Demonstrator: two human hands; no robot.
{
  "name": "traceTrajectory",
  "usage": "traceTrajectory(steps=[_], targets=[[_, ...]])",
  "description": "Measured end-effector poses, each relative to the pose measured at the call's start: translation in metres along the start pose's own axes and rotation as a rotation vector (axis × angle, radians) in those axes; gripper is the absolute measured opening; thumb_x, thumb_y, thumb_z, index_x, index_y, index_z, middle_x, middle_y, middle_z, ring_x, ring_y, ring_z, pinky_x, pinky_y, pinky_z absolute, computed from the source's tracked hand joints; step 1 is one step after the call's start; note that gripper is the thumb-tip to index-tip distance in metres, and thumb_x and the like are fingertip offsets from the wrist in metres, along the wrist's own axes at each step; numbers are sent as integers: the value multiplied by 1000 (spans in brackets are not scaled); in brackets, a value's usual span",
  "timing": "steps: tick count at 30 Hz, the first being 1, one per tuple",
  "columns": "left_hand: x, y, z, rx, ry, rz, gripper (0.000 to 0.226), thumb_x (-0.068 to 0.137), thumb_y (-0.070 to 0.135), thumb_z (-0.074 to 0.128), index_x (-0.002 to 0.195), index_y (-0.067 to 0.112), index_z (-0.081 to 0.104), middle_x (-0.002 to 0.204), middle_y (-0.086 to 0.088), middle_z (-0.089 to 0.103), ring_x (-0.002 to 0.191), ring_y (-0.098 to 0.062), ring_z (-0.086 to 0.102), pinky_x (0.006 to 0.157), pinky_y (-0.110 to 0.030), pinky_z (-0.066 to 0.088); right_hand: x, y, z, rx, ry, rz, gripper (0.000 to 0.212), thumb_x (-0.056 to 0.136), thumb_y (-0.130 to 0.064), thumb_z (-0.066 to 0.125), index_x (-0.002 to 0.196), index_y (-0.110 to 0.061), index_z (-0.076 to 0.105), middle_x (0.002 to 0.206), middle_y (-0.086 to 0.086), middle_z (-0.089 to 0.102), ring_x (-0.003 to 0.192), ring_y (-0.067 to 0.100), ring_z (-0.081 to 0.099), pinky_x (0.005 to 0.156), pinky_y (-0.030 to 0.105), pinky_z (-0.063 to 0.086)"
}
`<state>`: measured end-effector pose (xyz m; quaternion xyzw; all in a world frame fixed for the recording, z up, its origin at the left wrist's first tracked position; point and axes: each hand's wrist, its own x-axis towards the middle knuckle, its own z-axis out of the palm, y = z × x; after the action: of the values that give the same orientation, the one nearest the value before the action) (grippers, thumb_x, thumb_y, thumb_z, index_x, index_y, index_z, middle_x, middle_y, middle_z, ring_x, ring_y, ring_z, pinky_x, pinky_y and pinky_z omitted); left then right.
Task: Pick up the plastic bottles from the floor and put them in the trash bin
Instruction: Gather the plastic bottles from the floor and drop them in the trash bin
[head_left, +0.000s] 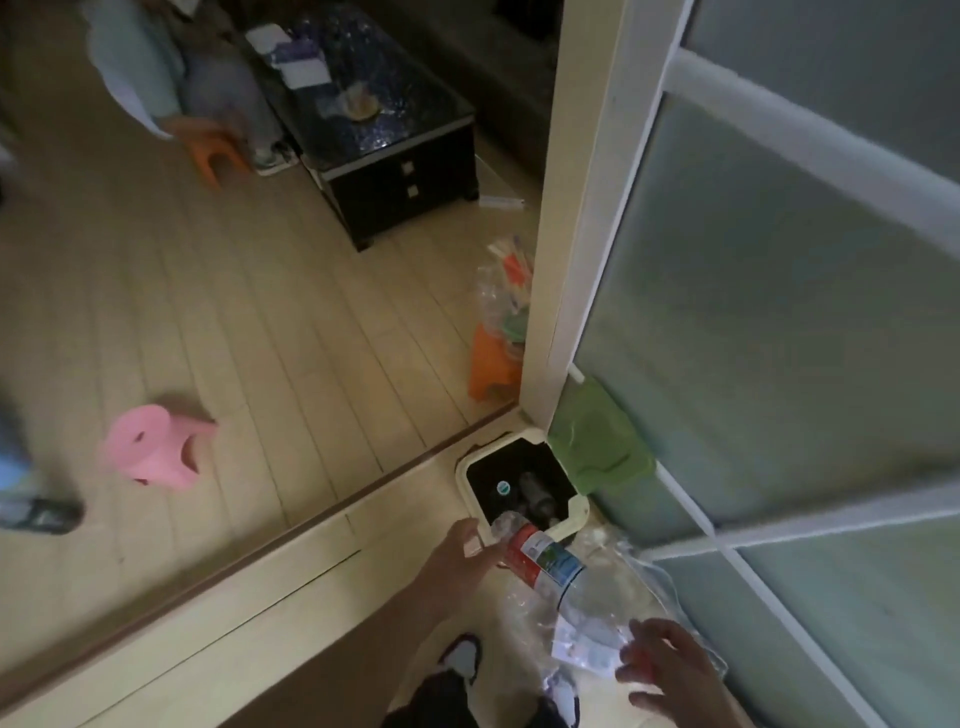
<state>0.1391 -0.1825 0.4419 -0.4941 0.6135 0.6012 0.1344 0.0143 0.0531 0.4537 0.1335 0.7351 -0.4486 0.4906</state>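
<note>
The right hand (670, 670) is nearest, low in the picture, with its fingers spread apart. It hovers by the bottom end of a clear plastic bottle (566, 571). I cannot tell if it is touching the bottle or only close to it.

The bottle has a red, white and blue label. It is tipped, with its top end pointing down into the trash bin (524, 488). The left hand (467, 545) is up near the top end of the bottle, right at the bin's near rim. Its fingers seem curled on the bottle's neck, but the picture is blurry there, so I am not sure how tight the hold is.

The bin is small and cream, with a dark inside. It sits on the floor in the corner by the door frame, with its green lid (597, 447) flipped up. Some bottles are already in it.

To do this step well, I think the top end should go in first, pointed at the open dark middle and not at the rim. Let go only when most of the bottle is over the hole, or it may bounce out.

Farther off, more clear bottles (493, 296) are piled by an orange stool (491, 369). They seem to come next.
</note>
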Motion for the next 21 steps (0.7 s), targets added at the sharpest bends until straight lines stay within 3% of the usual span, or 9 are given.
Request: traceTrajectory(steps=[2,5,10,13,16,18,21], targets=[[37,-6,-2,30,-17,-53,66,84,47,62,140,24,38,146,0,43,122,-24,55,106,-41,43,34,2,15,17,30,39,17,89,-17,68,92,-2,59,58,10,66,48,23,61,51,26,44],[97,-19,-4,101,-69,-84,60,85,45,62,138,24,42,147,0,44,123,-24,55,108,-43,42,92,4,41,83,70,64,17,90,-18,67,95,-5,57,58,9,64,44,21,59,50,25,44],[174,-38,-7,173,-166,-53,62,83,50,61,138,28,42,146,3,46,122,-19,56,104,-42,46,186,-4,88,105,46,100,24,97,-24,57,109,-3,58,92,15,61,67,23,58,58,29,44],[208,-48,-8,217,-206,-57,66,81,52,61,139,25,42,146,0,46,123,-19,54,105,-43,45,218,10,114,-22,26,156,29,96,-22,58,120,-6,57,101,14,58,75,23,58,59,33,44],[218,-57,-12,270,-247,-76,72,78,56,60,138,22,43,146,-3,46,123,-23,55,105,-45,44,220,27,127,-233,-15,163,41,95,-21,57,132,-3,55,122,18,61,102,27,57,81,35,42],[209,-58,-17,296,-259,-82,73,76,57,58,138,22,44,144,-3,48,121,-22,56,105,-45,45,208,31,128,-251,-31,213,45,95,-25,57,137,-8,52,135,17,58,114,30,58,86,34,40],[186,-57,-25,356,-283,-95,72,74,60,57,135,23,46,141,0,51,119,-21,58,102,-44,47,178,30,118,-274,-21,246,45,95,-26,55,136,-7,53,136,20,57,120,36,58,90,42,45]])
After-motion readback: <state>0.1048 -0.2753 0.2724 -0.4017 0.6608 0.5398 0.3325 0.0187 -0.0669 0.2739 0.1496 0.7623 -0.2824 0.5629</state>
